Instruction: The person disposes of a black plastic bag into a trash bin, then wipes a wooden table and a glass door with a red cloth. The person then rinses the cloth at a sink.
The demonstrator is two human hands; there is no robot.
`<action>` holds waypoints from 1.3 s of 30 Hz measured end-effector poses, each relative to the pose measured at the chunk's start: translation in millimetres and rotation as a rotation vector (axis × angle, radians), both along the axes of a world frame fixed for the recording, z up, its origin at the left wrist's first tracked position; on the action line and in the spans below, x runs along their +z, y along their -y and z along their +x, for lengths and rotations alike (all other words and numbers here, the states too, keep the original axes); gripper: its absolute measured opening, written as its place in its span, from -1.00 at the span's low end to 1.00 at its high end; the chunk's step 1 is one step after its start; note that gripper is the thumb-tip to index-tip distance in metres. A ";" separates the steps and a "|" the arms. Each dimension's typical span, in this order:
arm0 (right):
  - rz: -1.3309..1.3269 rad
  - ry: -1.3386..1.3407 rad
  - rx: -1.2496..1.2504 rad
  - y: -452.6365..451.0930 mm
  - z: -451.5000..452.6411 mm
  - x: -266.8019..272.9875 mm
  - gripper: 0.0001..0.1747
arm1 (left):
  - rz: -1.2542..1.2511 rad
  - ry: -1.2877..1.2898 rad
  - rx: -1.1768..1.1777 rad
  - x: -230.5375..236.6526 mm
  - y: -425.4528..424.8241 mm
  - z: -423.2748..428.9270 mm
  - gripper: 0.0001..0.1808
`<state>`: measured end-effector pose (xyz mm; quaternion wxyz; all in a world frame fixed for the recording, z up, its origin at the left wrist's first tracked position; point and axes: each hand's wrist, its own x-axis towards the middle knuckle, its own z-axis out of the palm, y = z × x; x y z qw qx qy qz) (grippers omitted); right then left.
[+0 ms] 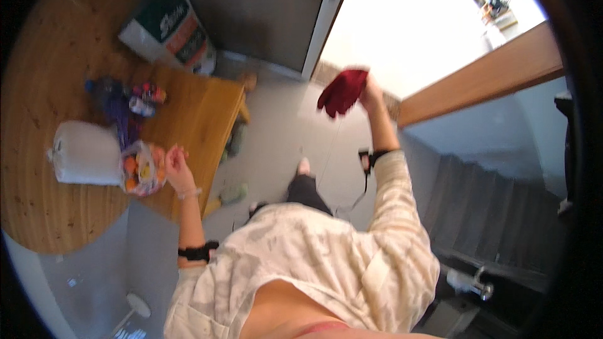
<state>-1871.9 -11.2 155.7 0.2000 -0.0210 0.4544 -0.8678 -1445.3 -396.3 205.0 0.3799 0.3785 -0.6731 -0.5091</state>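
A dark red cloth (343, 92), bunched and hanging in loose folds, is gripped in my right hand (371, 93). That arm reaches forward over the floor towards the doorway. To the other side, my left hand (176, 168) hovers by the table's edge with loosely bent fingers and nothing visible in it. Beside it on the wooden table (198, 117) sits a clear plastic bag of oranges and other fruit (141, 169). Whether the hand touches the bag is hard to tell.
Next to the fruit lies a stuffed white bag (87, 153). Farther along are a bottle (101, 88) and small colourful packages (147, 96). A large printed sack (169, 30) stands by the sliding door (259, 4). Dark stairs (480, 207) lie on the right, past a wooden post (480, 75).
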 end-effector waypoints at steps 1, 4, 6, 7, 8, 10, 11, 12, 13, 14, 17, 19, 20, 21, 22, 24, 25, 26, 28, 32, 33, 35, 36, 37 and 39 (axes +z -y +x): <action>0.067 0.049 0.008 -6.3 4.3 -8.2 -0.62 | -0.026 -0.048 -0.048 -2.7 -1.8 -9.5 -0.78; 0.090 0.408 -0.037 4.0 -13.4 -12.8 -0.74 | 0.014 -0.033 0.008 -11.3 -15.7 -37.9 -0.78; 0.083 0.412 -0.039 13.4 -22.2 -3.8 -0.77 | 0.023 -0.041 0.009 -16.2 -25.8 -52.1 -0.78; 0.152 0.345 -0.090 21.9 -37.0 9.1 -0.77 | 0.023 -0.075 0.004 -18.6 -28.8 -60.9 -0.79; 0.205 0.234 -0.142 28.7 -48.2 23.3 -0.78 | 0.000 -0.139 -0.065 -20.1 -32.2 -64.4 -0.79; 0.353 -0.048 -0.239 50.9 -84.0 61.4 -0.52 | 0.031 -0.039 -0.015 -22.5 -33.7 -74.6 -0.79; 0.472 -0.199 -0.297 62.2 -98.1 79.0 -0.40 | 0.063 -0.007 0.030 -22.1 -32.5 -74.8 -0.80; 0.591 -0.427 -0.424 75.7 -129.5 107.9 -0.32 | 0.014 -0.084 -0.010 -25.3 -29.5 -86.0 -0.80; 0.718 -0.586 -0.510 86.3 -149.7 129.4 -0.24 | -0.006 -0.128 0.002 -24.9 -24.7 -88.4 -0.80; 0.844 -0.734 -0.627 96.0 -171.0 149.5 -0.15 | 0.002 -0.172 0.030 -26.6 -19.8 -97.9 -0.80; 1.087 -0.742 -0.716 119.1 -220.3 185.9 -0.02 | -0.039 -0.144 0.023 -31.1 -2.1 -124.2 -0.80; 1.181 -0.760 -0.646 128.6 -243.1 186.7 0.03 | -0.020 -0.181 0.037 -35.0 9.0 -143.7 -0.81; 1.219 -0.802 -0.652 131.0 -251.6 182.2 0.02 | -0.012 -0.196 0.037 -37.0 14.4 -154.2 -0.81; 1.262 -0.838 -0.650 131.2 -257.2 173.5 0.02 | 0.019 -0.215 0.044 -39.1 18.5 -161.6 -0.82; 1.218 -0.872 -0.664 130.7 -264.0 166.2 -0.02 | 0.017 -0.201 0.055 -40.6 24.2 -171.9 -0.82; 1.130 -0.891 -0.686 126.2 -271.9 149.3 -0.13 | 0.009 -0.281 0.015 -42.3 37.4 -187.9 -0.83; 1.097 -0.875 -0.689 121.1 -270.3 138.9 -0.20 | 0.024 -0.215 0.072 -43.1 42.4 -189.7 -0.83; 1.083 -0.849 -0.609 118.8 -272.7 135.4 -0.24 | 0.010 -0.200 0.065 -43.4 49.8 -196.0 -0.82; 1.047 -0.806 -0.513 111.5 -268.9 128.7 -0.31 | -0.023 -0.176 0.066 -45.3 60.3 -203.7 -0.82; 0.987 -0.879 -0.500 99.0 -255.8 131.6 -0.36 | -0.077 -0.170 0.047 -54.2 67.7 -226.8 -0.80; 0.989 -0.873 -0.490 96.7 -253.6 134.1 -0.36 | -0.063 -0.201 0.012 -56.9 67.2 -234.9 -0.80; 1.007 -0.864 -0.497 91.5 -251.3 137.9 -0.35 | -0.070 -0.165 0.020 -61.7 64.9 -249.5 -0.78; 1.023 -0.862 -0.510 89.6 -251.6 139.3 -0.36 | -0.007 -0.157 0.020 -63.8 63.4 -255.3 -0.78; 1.050 -0.852 -0.534 87.8 -252.1 139.7 -0.36 | -0.055 -0.186 0.019 -65.8 61.7 -258.4 -0.77; 0.964 -0.881 -0.535 86.4 -254.4 139.0 -0.37 | -0.081 -0.306 -0.023 -68.9 59.2 -256.5 -0.76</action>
